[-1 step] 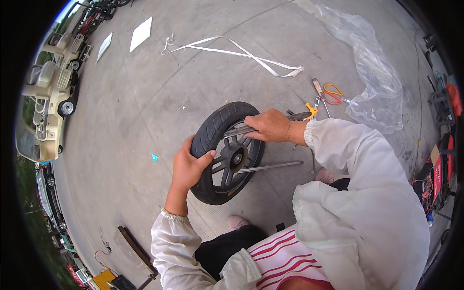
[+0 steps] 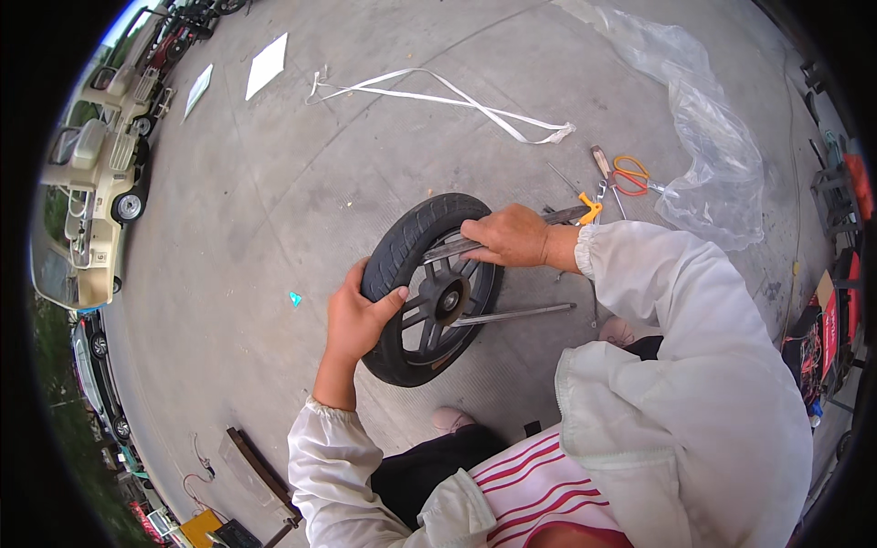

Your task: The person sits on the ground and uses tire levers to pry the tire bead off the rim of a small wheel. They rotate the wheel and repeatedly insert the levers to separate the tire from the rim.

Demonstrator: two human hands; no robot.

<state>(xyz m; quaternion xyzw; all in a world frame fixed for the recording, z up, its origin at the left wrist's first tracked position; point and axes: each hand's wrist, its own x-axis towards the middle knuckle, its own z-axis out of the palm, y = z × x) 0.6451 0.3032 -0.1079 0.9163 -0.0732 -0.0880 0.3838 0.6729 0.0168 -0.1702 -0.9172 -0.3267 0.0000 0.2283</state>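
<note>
A black tyre (image 2: 393, 251) on a dark spoked wheel (image 2: 438, 294) stands tilted on the concrete in front of me. My left hand (image 2: 356, 312) grips the tyre's left side, thumb over the sidewall toward the rim. Closed round a flat metal tyre lever (image 2: 446, 248), my right hand (image 2: 513, 236) is at the wheel's upper right. The lever's left end meets the rim edge; its other end reaches toward a yellow-handled tool (image 2: 590, 210). A second metal lever (image 2: 523, 314) sticks out rightward from the wheel's lower part, untouched. My fingers hide part of the upper rim.
Right of the wheel lie red-and-orange-handled scissors (image 2: 630, 177) and a wooden-handled screwdriver (image 2: 600, 162). Crumpled clear plastic (image 2: 713, 137) spreads at far right. A white strap (image 2: 457, 100) lies beyond the wheel. Cream vehicles (image 2: 100, 201) stand along the left.
</note>
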